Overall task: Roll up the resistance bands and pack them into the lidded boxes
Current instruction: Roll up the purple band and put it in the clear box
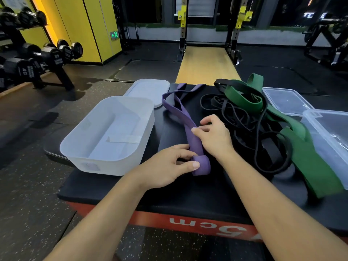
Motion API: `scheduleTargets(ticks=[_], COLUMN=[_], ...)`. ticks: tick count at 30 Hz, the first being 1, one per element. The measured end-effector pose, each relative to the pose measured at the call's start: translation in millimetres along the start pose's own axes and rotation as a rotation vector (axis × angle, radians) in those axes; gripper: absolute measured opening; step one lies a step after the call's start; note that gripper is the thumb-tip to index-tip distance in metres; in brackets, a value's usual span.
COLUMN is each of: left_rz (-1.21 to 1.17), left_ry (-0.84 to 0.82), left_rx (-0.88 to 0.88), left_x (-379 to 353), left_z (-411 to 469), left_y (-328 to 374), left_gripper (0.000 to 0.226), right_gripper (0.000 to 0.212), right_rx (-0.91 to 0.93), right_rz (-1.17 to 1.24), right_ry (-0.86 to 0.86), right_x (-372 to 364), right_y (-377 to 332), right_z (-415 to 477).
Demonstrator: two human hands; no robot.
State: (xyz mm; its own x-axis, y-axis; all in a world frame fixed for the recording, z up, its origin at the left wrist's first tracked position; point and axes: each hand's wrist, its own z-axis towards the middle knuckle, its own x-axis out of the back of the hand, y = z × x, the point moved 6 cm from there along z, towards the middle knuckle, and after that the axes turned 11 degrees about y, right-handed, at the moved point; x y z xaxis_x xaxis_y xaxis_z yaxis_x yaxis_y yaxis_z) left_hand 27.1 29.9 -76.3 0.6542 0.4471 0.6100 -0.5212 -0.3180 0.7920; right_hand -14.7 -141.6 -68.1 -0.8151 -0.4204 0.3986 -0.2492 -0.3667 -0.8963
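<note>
A purple resistance band (180, 113) lies lengthwise on the black padded box top (188, 193), its near end wound into a small roll (202, 166). My left hand (165, 166) pinches that roll between thumb and fingers. My right hand (214, 134) presses on the band just beyond the roll. A white open box (120, 159) stands to the left, empty, with its lid (148, 89) behind it. Tangled black bands (250, 127) and a wide green band (305, 159) lie to the right.
A clear plastic box (331, 134) sits at the right edge with its clear lid (284, 100) behind it. The red side of the plyo box (188, 221) faces me. Dumbbell racks (35, 59) stand far left, a squat rack (211, 34) straight ahead.
</note>
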Motion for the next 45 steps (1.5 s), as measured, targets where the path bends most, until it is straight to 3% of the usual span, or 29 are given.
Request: scheduleTargets(ticks=[3,4,9,13,16,21,24,26,28,31,35,39,42,45], left_rz=[0.007,-0.005,-0.043,-0.058,-0.04,0.016,0.068,0.082,0.086,-0.029,-0.178,-0.269,-0.269,-0.245], left_ry=[0.013,0.016,0.012,0.005,0.008,-0.002,0.002,0.004,0.005,0.092,0.329,0.241,0.286,0.293], left_rx=[-0.017,-0.02,-0.003,0.012,0.016,0.014,0.038,0.037,0.043,0.055,0.026,-0.008,-0.019,-0.052], left_x=[1.2,1.3,-0.9,-0.5,-2.8,-4.6,-2.6,-0.4,0.9,0.4,2.2,-1.8,-0.6,-4.6], left_z=[0.5,0.3,-0.7,-0.4,0.0,0.5,3.6,5.9,6.5,1.6,-7.9,-9.1,-7.0,-9.3], left_y=[1.2,1.2,-0.7,-1.0,-4.3,-5.7,-4.5,-1.9,-0.5,0.8,-0.3,-4.9,-7.6,-3.4], left_gripper=[0.037,0.037,0.033,0.032,0.034,0.041,0.04,0.035,0.032,0.029,0.018,0.049,0.047,0.043], right_gripper=[0.03,0.028,0.004,0.004,0.005,0.016,0.031,0.043,0.057,0.051,0.041,0.037,0.033,0.019], right_rx=[-0.095,-0.05,0.23,0.261,0.252,0.134,0.15,0.165,0.191,0.251,0.124,0.079,0.044,-0.051], right_rz=[0.395,0.369,-0.256,-0.374,-0.36,-0.098,0.066,0.079,0.057,0.018,0.062,0.121,0.168,0.173], right_ry=[-0.09,-0.077,0.035,0.053,0.024,-0.011,-0.207,-0.403,-0.476,-0.398,-0.405,-0.392,-0.302,-0.098], right_x=[-9.2,-10.0,-16.4,-17.1,-14.6,22.9,47.3,53.2,53.4,49.6,45.8,43.7,42.6,48.6], right_y=[-6.3,-6.7,-1.0,-3.9,-4.6,-3.9,2.6,10.3,14.9,12.0,18.4,17.9,15.9,12.7], right_z=[4.1,4.5,8.7,4.7,3.9,-18.7,-47.2,-66.2,-73.3,-65.7,-56.3,-57.7,-66.6,-83.1])
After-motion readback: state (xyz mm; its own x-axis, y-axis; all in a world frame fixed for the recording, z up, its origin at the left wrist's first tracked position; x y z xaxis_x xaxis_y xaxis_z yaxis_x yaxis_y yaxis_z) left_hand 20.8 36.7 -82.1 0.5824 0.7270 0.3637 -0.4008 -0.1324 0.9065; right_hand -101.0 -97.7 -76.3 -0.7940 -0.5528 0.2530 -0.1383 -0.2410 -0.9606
